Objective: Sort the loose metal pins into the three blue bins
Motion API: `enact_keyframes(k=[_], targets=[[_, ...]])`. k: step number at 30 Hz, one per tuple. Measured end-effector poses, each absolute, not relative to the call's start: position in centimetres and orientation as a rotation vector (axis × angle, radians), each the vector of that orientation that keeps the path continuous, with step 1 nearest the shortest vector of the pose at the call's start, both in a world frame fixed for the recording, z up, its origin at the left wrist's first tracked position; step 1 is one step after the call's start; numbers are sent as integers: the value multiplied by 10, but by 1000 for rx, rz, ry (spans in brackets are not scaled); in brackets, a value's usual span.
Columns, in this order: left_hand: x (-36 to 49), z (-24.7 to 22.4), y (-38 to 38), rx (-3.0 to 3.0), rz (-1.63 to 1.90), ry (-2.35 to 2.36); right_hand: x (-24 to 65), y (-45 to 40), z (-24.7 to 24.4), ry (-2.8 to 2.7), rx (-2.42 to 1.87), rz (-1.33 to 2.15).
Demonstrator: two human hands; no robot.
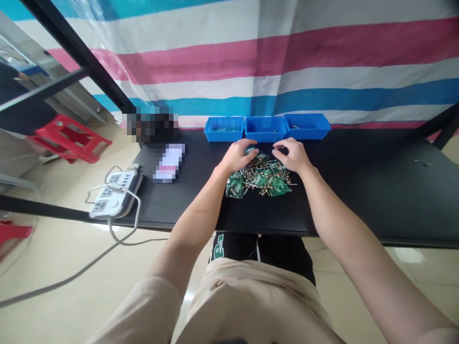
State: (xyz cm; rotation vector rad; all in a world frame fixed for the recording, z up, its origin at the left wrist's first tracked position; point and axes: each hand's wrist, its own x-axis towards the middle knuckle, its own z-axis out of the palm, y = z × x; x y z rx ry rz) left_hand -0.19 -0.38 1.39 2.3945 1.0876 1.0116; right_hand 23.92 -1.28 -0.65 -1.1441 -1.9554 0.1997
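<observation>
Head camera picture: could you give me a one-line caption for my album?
Left hand and right hand rest on a pile of small green circuit boards and metal pins before three blue bins on a black table.

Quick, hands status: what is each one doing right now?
Left hand: fingers curled, resting on the pile of parts; grip cannot be told.
Right hand: fingers curled over the same pile; grip cannot be told.

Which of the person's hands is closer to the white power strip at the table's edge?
Left. The left hand rests on the pile of small parts, on the side toward the power strip. The right hand sits on the pile's far side, farther from the strip.
</observation>
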Motion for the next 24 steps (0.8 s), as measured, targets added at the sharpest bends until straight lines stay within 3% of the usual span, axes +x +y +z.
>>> enact_keyframes(k=[7, 15, 24], targets=[[1, 1, 1, 2541, 758, 1116, 225, -13, -9, -2098, -1156, 412], [7, 2, 4, 2527, 713, 1163, 220, 3, -6, -2105, -1290, 623], [23, 17, 34, 2523, 579, 1230, 210, 20, 2, -2090, -1071, 746]])
